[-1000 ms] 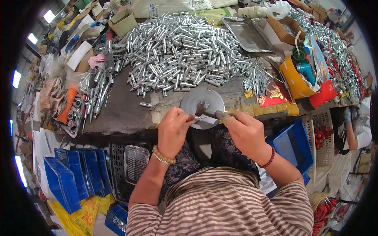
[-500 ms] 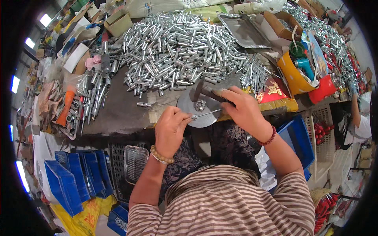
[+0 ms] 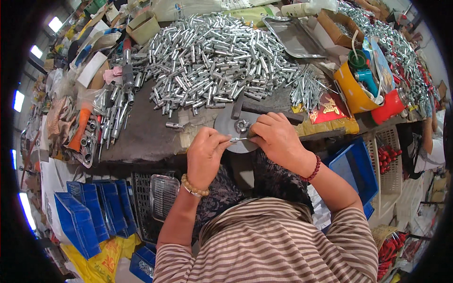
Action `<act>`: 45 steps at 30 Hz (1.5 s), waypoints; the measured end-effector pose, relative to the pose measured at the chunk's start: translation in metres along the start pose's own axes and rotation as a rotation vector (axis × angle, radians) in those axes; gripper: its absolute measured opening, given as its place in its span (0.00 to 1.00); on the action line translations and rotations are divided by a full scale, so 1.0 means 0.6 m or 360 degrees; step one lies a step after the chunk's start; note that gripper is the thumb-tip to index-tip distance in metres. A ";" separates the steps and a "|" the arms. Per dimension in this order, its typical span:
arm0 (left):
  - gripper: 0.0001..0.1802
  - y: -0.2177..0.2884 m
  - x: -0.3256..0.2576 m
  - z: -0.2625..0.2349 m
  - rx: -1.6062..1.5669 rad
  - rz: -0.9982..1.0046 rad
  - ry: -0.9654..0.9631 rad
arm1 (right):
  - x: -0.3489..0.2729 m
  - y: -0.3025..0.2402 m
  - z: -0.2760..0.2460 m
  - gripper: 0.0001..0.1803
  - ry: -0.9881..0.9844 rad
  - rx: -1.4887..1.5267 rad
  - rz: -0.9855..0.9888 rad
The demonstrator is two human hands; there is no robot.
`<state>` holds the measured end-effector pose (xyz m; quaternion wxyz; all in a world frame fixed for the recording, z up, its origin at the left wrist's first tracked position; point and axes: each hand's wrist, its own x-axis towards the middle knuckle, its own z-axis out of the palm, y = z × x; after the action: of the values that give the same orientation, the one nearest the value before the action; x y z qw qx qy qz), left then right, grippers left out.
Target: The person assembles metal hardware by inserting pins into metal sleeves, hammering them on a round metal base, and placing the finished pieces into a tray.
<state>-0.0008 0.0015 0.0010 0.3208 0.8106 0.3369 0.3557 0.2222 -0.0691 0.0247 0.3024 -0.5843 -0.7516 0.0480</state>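
The left hand [image 3: 206, 155] is closed, its fingertips pressed together on the near end of a thin metal rod [image 3: 237, 139], which lies almost flat and points to the right. The right hand [image 3: 278, 139] is curled into a fist around the handle of a hammer [image 3: 255, 108]; the dark head of the hammer shows just above the knuckles, lying across the far side of a round metal disc [image 3: 226, 123]. The rod reaches over the near part of this disc, and its far end goes under the fingers of the right hand, so I cannot tell if that hand touches it. On the disc, just above the rod, sits a small metal ring [image 3: 242, 125]. The disc rests at the near edge of a dark workbench [image 3: 141, 134], directly in front of the person. Behind it, a big heap of short silver tubes [image 3: 212, 56] covers the middle of the bench, and one single tube [image 3: 173, 125] lies apart, to the left of the disc. A flat metal tray [image 3: 295, 37] stands at the far right of the heap. To the right of the hands there is a yellow container [image 3: 351, 89] and a red can [image 3: 389, 106]. Below the bench, on the left, several blue plastic bins [image 3: 89, 217] stand in a row, and another blue bin [image 3: 356, 167] is near the right forearm.
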 end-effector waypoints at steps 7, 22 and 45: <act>0.07 -0.005 0.003 0.003 0.0011 0.0007 0.0051 | 0.003 0.006 -0.002 0.11 0.0004 0.0065 -0.0013; 0.08 0.004 0.008 0.000 -0.0013 -0.0093 -0.0028 | 0.004 0.030 -0.003 0.10 -0.0055 -0.0001 -0.0185; 0.08 -0.003 0.012 0.001 0.0013 0.0039 0.0027 | 0.013 0.011 -0.011 0.11 -0.0139 -0.0245 -0.0406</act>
<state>0.0030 0.0078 0.0019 0.3101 0.8129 0.3312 0.3651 0.2300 -0.0620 0.0300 0.2274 -0.5028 -0.8337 -0.0230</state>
